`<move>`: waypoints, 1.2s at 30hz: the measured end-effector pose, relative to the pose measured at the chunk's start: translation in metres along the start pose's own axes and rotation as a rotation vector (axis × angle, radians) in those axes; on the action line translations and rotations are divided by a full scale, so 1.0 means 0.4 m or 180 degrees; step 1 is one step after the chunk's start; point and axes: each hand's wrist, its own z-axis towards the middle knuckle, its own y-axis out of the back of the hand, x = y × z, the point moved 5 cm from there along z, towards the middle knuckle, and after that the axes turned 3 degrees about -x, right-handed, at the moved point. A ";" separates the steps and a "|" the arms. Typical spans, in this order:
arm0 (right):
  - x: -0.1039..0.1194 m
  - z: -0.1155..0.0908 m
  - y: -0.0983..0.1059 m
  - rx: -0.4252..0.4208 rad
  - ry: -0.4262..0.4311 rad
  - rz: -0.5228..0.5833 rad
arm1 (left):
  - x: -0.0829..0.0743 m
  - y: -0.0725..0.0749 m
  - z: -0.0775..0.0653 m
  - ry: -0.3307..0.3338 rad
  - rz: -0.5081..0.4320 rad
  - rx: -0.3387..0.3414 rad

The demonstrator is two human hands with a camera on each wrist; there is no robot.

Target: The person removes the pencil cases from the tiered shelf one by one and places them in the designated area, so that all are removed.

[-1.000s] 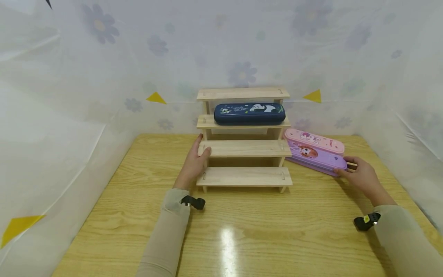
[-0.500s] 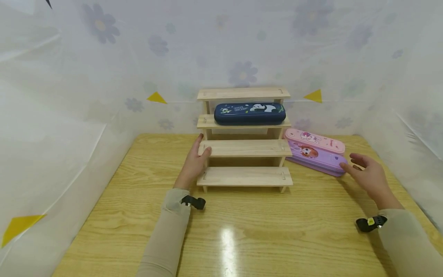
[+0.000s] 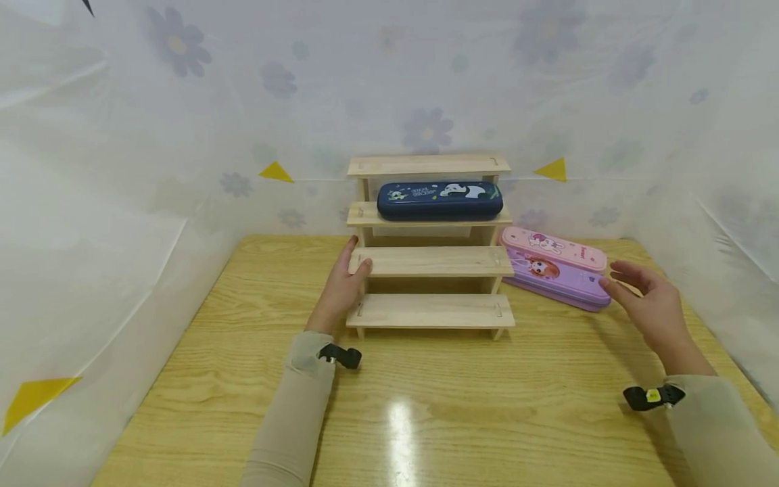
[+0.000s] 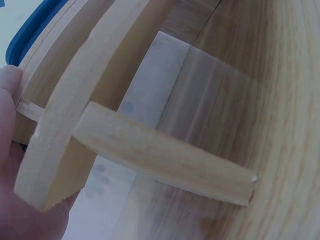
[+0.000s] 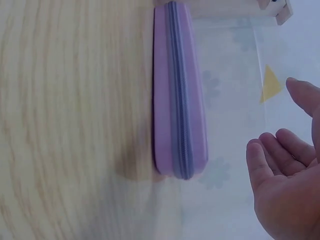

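A four-tier wooden step stand (image 3: 429, 311) stands on the table. My left hand (image 3: 339, 289) grips its left side by the second tier from the bottom, thumb on the board's end. The hand shows at the edge of the left wrist view, around the board end (image 4: 45, 175). Over the right end of a purple zippered pencil case (image 3: 566, 287), my right hand (image 3: 656, 308) hovers with fingers spread and nothing held. In the right wrist view the case (image 5: 180, 100) lies apart from the fingers. A pink pencil case (image 3: 562, 251) with a rabbit print lies directly behind the purple one.
A navy pencil case (image 3: 438, 201) with a panda print rests on the third tier from the bottom. White flower-patterned sheeting (image 3: 341, 88) surrounds the wood-grain table (image 3: 475, 406) at the back and both sides.
My right hand has let go of the purple pencil case, lifted and drawn a little to the right. The left hand and the stand have stayed in place.
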 end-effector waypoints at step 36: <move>0.233 0.030 -0.143 0.0183 0.0950 0.1432 | -0.001 0.000 -0.002 -0.0004 0.0048 0.0008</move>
